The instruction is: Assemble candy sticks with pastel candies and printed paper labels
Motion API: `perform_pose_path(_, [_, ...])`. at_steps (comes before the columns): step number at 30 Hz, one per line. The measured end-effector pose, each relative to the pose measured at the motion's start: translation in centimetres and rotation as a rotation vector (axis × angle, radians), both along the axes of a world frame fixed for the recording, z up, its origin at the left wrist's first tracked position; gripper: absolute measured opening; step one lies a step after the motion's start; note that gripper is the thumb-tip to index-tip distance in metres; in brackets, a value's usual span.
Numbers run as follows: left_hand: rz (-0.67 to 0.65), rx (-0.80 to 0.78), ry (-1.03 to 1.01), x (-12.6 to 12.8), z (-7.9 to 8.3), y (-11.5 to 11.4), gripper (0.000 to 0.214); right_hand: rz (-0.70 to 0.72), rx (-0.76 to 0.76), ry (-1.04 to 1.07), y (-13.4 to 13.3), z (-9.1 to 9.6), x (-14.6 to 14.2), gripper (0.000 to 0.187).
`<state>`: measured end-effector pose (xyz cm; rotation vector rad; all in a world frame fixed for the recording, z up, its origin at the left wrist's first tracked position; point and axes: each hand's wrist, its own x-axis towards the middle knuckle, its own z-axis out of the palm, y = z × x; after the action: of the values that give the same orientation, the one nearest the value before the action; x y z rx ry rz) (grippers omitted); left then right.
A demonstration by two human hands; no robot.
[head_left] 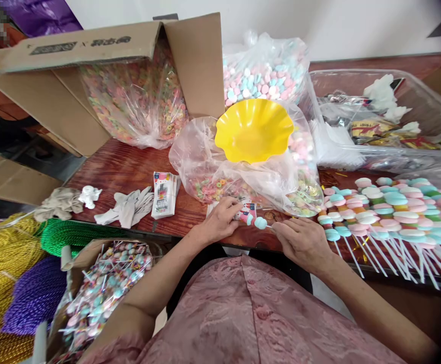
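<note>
Both hands are at the near edge of the table (122,169), straight below the yellow bowl (254,129), and between them lies the candy stick (260,222). It's a thin white stick lying flat, crosswise. A pale blue puffy piece sits in the open gap between the hands, with a pink piece and another blue one just beside it towards the left hand.

The left hand (218,222) comes in below and left of the bowl. Its grip is pressed together at the candy end of the stick, fingertips resting on a small printed wrapper (248,207) that lies there on the wood. The right hand (304,242), below and right of the bowl, has thumb and forefinger pinching the bare end of the stick, the other fingers curled under.

The bowl itself is perched on a clear bag of ring sweets (205,172). Behind it stands a bag of pastel candies (266,76). To the right of the bowl is a long row of finished sticks (387,212), stacked pink, white, blue and green, their white stems pointing to the near edge. To its left and lower lie a stack of wrappers (164,194) and white gloves (127,207). Far lower left, off the table, is a cardboard box (102,288) full of wrapped sweets on sticks.
</note>
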<state>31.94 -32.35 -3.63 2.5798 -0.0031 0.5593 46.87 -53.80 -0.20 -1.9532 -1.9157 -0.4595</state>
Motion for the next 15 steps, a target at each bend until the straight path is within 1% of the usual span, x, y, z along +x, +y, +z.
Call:
perform_pose_path(2, [-0.041, 0.111, 0.05, 0.6, 0.4, 0.0, 0.017, 0.013, 0.029, 0.006, 0.2, 0.3, -0.1, 0.015])
perform_pose_path(5, [-0.041, 0.228, 0.071, 1.1, 0.9, 0.0, 0.013, 0.031, 0.055, 0.001, 0.3, 0.9, -0.2, 0.015])
perform_pose_path(11, [-0.037, 0.258, 0.103, 1.1, 1.3, -0.7, 0.009, 0.009, 0.055, -0.066, 0.6, 1.9, -0.6, 0.017])
perform_pose_path(15, [-0.023, 0.264, 0.125, 1.0, 1.6, -1.7, 0.005, -0.01, 0.03, -0.058, 1.2, 2.2, -0.9, 0.018])
